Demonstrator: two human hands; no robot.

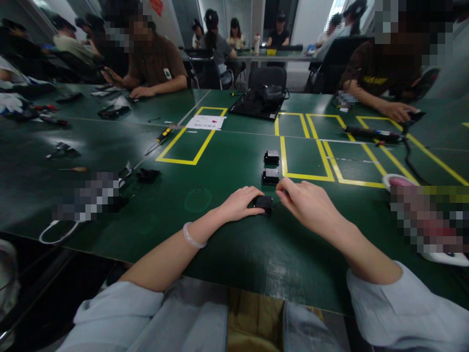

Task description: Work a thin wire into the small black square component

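Note:
A small black box-like part [264,201] rests on the green table in front of me. My left hand [242,203] grips it from the left, thumb on the near side and fingers over the far side. My right hand [306,203] is closed in a pinch just to the right of the part. Something thin and dark shows between its fingertips and the part, too small to name. Just beyond stand two similar black parts with lighter grey tops, the nearer part [270,176] and the farther part [271,157], one behind the other.
Yellow tape rectangles [308,177] mark the green table [227,259]. A yellow-and-black screwdriver [163,135], a white paper sheet [206,122] and a black flat panel [252,105] lie farther off. A blurred-out pouch [425,215] is at right. Co-workers sit across the table.

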